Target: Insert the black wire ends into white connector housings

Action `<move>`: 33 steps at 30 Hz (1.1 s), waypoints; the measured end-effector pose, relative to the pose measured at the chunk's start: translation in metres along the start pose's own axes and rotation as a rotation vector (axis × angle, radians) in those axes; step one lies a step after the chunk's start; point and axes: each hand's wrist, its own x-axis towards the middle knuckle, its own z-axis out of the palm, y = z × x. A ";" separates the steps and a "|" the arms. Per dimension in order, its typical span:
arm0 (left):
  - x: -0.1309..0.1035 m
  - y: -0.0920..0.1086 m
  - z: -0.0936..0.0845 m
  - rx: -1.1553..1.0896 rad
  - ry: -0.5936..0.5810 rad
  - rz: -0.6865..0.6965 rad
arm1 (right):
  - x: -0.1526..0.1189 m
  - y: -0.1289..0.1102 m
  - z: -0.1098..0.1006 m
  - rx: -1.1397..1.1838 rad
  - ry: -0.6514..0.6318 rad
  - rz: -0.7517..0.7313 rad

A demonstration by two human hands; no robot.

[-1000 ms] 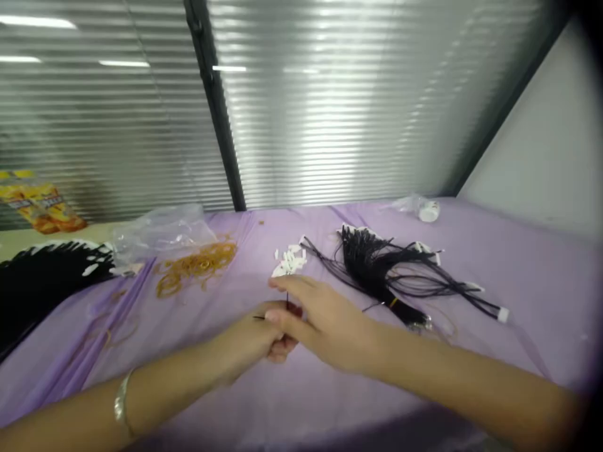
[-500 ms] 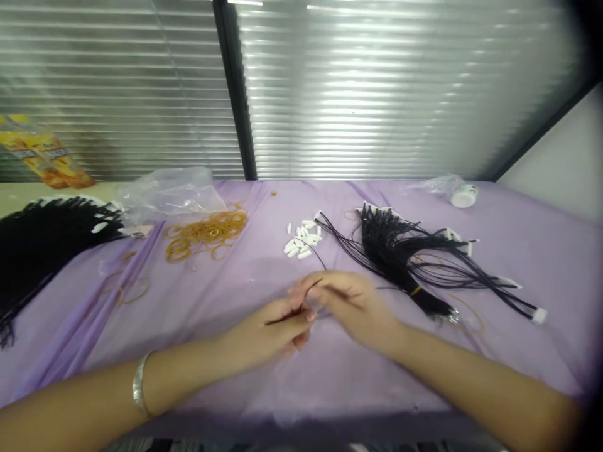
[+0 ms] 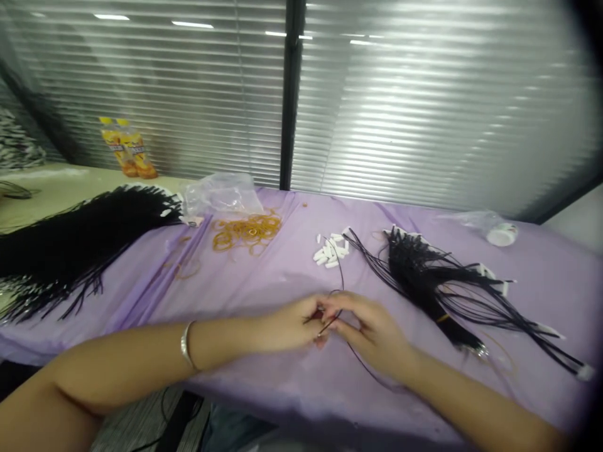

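Observation:
My left hand (image 3: pixel 294 323) and my right hand (image 3: pixel 370 323) meet above the purple cloth (image 3: pixel 245 389), fingers closed around a thin black wire (image 3: pixel 342 276). One stretch of the wire rises from the fingers toward the small white connectors (image 3: pixel 332 251); another hangs below my right hand. The exact grip at the fingertips is too small to tell. To the right of my hands lies a bundle of black wires (image 3: pixel 414 282) with white connectors, held by a yellow band.
A large pile of black wires (image 3: pixel 85 232) covers the left side. Rubber bands (image 3: pixel 249 231) lie beside a clear plastic bag (image 3: pixel 221 194). Two orange drink bottles (image 3: pixel 127 150) stand at the back left. A white roll (image 3: pixel 502 234) rests at the back right.
The view has turned left, so the table items appear farther right and more of the left wire pile shows. My hands stay together; the black wire now hangs below my right hand.

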 end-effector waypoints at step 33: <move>0.004 -0.003 -0.003 0.083 0.099 0.165 | 0.020 0.010 0.009 -0.082 -0.067 -0.036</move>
